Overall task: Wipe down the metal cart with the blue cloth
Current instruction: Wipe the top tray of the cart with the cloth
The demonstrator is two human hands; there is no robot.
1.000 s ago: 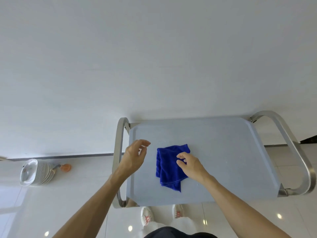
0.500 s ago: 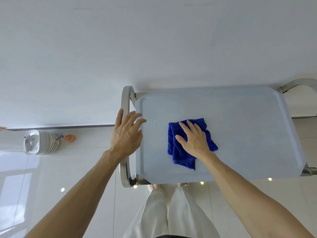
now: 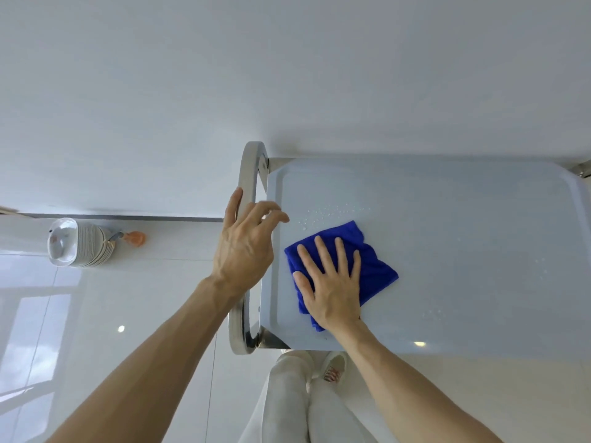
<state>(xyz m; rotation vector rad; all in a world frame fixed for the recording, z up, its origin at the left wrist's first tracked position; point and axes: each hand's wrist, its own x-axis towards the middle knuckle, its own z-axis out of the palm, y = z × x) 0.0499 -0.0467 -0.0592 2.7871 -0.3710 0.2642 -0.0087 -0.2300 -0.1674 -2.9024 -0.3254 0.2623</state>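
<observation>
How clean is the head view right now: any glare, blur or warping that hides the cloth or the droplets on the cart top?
Head view: even, soft light; blue cloth and right hand sharp; droplets readable; left hand fingertips slightly motion-blurred; small light reflections on the cart top near edge and glossy floor; wide-angle bends the cart handle.
</observation>
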